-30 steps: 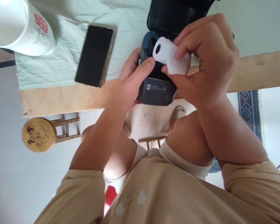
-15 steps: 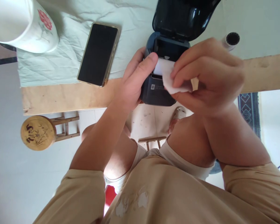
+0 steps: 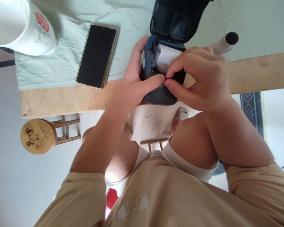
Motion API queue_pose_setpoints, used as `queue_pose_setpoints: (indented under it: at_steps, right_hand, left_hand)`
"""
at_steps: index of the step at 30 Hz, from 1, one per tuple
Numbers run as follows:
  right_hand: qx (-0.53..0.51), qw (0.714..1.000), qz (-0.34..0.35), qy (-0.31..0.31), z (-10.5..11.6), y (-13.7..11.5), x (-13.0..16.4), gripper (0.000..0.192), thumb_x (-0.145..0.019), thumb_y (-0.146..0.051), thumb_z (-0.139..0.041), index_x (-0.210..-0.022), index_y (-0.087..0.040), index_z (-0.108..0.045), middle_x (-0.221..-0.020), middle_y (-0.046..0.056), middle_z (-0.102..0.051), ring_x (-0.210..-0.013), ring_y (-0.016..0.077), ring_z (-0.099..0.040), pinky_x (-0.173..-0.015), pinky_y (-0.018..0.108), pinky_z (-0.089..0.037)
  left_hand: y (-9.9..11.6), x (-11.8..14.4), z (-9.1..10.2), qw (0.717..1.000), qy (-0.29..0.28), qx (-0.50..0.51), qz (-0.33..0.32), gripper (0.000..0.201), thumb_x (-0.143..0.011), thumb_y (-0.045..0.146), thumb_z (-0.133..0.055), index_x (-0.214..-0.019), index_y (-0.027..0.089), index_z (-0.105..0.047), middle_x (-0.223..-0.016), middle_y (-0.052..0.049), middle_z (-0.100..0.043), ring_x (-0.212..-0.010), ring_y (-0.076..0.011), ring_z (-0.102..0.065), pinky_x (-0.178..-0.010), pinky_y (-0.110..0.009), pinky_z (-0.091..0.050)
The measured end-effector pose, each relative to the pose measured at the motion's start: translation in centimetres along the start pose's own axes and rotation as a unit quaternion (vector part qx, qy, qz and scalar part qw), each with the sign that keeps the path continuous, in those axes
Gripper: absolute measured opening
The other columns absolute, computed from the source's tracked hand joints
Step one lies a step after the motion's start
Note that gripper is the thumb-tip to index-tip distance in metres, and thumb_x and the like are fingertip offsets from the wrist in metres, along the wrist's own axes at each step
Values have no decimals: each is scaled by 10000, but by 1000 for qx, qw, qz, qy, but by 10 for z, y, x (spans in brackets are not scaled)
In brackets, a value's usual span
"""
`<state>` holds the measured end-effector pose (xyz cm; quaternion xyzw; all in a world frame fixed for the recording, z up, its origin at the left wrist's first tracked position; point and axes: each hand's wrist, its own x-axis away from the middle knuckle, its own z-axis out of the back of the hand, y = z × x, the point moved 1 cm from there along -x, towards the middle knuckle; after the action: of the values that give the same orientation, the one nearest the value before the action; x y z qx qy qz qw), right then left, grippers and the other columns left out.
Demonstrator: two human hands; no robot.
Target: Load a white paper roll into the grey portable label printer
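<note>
White paper roll [image 3: 165, 56] seated crosswise in dark blue printer's [image 3: 156, 94] open bay, directly beyond both hands. Left hand [image 3: 134, 85] cups printer; right hand [image 3: 198, 78] pinches paper's edge, nearer roll.

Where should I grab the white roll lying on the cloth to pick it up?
Take the white roll around its round middle, coming down from above. It lies on its side on the cloth, apart from the printer, with its hollow end facing the right, so a grip across the tube looks easiest.
</note>
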<state>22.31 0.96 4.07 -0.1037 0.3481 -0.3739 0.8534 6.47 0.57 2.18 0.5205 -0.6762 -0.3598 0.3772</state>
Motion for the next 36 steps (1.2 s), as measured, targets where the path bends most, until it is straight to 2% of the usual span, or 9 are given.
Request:
queue_pose_setpoints:
  at_steps: [2,6,11,14,18,23,26,30,36]
  right_hand:
    - [4,1000,6,9,-1,0,0,49,-793,-259,-601,-804,-221,-572,-760,-18,-636,-748,141,-610,-729,335,-443]
    - [29,996,28,82,1,2,1,77,-800,-276,-605,-845,-213,-606,-873,13,-644,-836,162,-609,-777,344,-462]
    - [105,991,-72,49,1,-1,0,156,-856,-314,-538,-798,-218,-646,-798,5,-646,-966,231,-612,-850,420,-463]
    - [99,988,-98,60,0,-1,-1,139,-795,-338,-625,-841,-217,-677,-816,19,-664,-975,252,-608,-859,434,-464]
    - [53,985,-153,55,1,3,-3,159,-734,-240,-693,-892,-219,-686,-863,7,-682,-833,172,-577,-821,364,-459]
    - [39,990,-121,62,5,3,-4,214,-723,-215,-722,-925,-212,-651,-928,19,-613,-643,92,-470,-602,289,-400]
    - [27,989,-135,53,7,2,-4,258,-712,-255,-751,-945,-208,-649,-960,17,-582,-571,48,-391,-549,272,-389]
    - [43,987,-147,40,7,3,-4,296,-714,-250,-750,-989,-218,-645,-988,7,-610,-552,39,-393,-551,265,-377]
    - [18,982,-164,87,3,5,-4,211,-736,-112,-640,-930,-192,-639,-927,-5,-648,-544,49,-402,-548,255,-351]
  left_hand:
    - [1,0,-1,1000,3,14,-1,536,-602,163,-735,-1081,300,-538,-866,29,-639,-703,-102,-579,-640,-210,-452]
    - [2,1,-1,1000,-16,4,-6,560,-608,169,-729,-1105,301,-509,-923,26,-642,-789,-118,-616,-710,-215,-487]
    - [2,3,-2,999,-25,-31,-21,523,-690,175,-584,-1190,281,-476,-975,46,-605,-979,-137,-652,-845,-245,-479]
    - [1,4,-3,999,-13,-19,-28,488,-672,193,-634,-1134,297,-516,-997,37,-620,-960,-137,-642,-852,-241,-487]
    - [1,5,-2,999,-45,-5,-25,528,-633,188,-660,-1130,307,-526,-1043,34,-613,-960,-144,-622,-896,-280,-479]
    - [2,5,-1,999,-44,-28,0,553,-620,225,-684,-1136,341,-522,-857,30,-582,-850,-149,-612,-810,-270,-482]
    - [2,6,-2,999,-46,-26,-3,538,-629,211,-679,-1133,329,-531,-839,31,-578,-811,-140,-605,-810,-277,-479]
    - [2,6,-4,999,-52,-11,0,519,-635,205,-669,-1126,310,-539,-876,28,-603,-944,-163,-632,-921,-311,-480]
    - [3,6,-4,999,-46,-27,-4,532,-626,220,-663,-1129,335,-534,-885,33,-615,-1004,-184,-644,-871,-294,-496]
